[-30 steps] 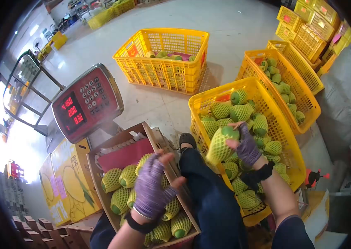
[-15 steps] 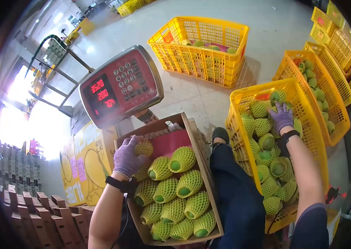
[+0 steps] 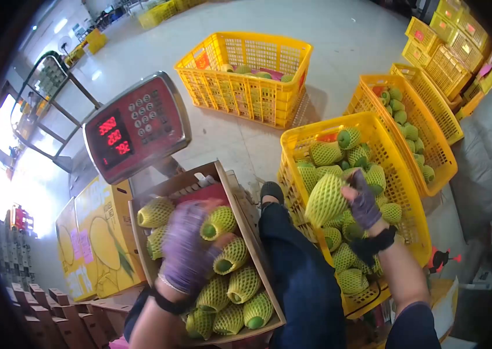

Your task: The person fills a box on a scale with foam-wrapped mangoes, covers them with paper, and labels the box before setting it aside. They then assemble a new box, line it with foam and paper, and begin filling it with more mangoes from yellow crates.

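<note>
My right hand [image 3: 364, 203], in a purple glove, grips a mango [image 3: 325, 200] wrapped in a yellow-green foam net. It holds the fruit above a yellow crate [image 3: 425, 232] of more netted mangoes. My left hand [image 3: 188, 247], gloved too, is over an open cardboard box [image 3: 251, 224], its fingers smeared by motion. Rows of netted mangoes [image 3: 257, 310] lie in that box, several with green ends showing. Close to the left fingers is one netted mango [image 3: 218, 223]; another mango [image 3: 156, 211] sits at the box's upper left. My left hand hides part of the rows.
Behind the box stands a scale display [image 3: 136, 125] with red digits. Another yellow crate [image 3: 246, 96] holds fruit farther back. More crates [image 3: 411, 134] line the right side. A printed carton [image 3: 100, 232] and folded cardboard [image 3: 54, 317] are at left.
My right hand has lifted a mango out of the crate. My left hand has come off the mango at the box's upper left and moved right and down. The scale's digits differ.
</note>
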A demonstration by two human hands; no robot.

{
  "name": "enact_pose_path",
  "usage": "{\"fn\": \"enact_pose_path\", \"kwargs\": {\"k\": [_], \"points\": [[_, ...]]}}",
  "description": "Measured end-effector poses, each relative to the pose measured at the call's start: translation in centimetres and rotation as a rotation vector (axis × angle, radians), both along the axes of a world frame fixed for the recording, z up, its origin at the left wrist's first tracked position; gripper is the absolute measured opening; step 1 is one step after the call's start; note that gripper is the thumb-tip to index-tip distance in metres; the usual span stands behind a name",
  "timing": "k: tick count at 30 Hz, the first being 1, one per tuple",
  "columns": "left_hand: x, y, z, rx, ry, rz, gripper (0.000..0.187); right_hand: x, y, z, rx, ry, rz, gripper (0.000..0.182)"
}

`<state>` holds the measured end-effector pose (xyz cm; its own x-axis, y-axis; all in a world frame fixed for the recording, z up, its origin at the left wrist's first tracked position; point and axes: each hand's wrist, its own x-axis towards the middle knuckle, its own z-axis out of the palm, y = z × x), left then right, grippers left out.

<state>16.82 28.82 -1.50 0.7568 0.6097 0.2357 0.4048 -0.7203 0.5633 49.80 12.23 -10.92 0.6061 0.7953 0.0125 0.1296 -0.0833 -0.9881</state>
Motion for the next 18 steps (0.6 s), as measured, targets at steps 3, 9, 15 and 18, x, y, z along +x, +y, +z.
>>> {"fn": "enact_pose_path", "kwargs": {"k": [3,9,15,18], "points": [[4.1,-6.0,1.5,-0.096,-0.114,-0.181,0.077,-7.0,0.5,2.6,0.123,0.248,0.011,0.025],[3.4,-3.9,1.1,0.039,-0.145,-0.125,0.060,-7.7,1.9,3.5,-0.048,0.216,0.539,0.047],[-1.0,8.2,-4.8,0.134,0.170,0.185,0.053,2.6,7.8,-5.1,-0.767,-0.719,0.277,0.063],[-1.7,9.1,-6.8,0.156,0.469,0.158,0.056,2.7,10.9,-8.5,-0.935,-0.736,0.363,0.066]]}}
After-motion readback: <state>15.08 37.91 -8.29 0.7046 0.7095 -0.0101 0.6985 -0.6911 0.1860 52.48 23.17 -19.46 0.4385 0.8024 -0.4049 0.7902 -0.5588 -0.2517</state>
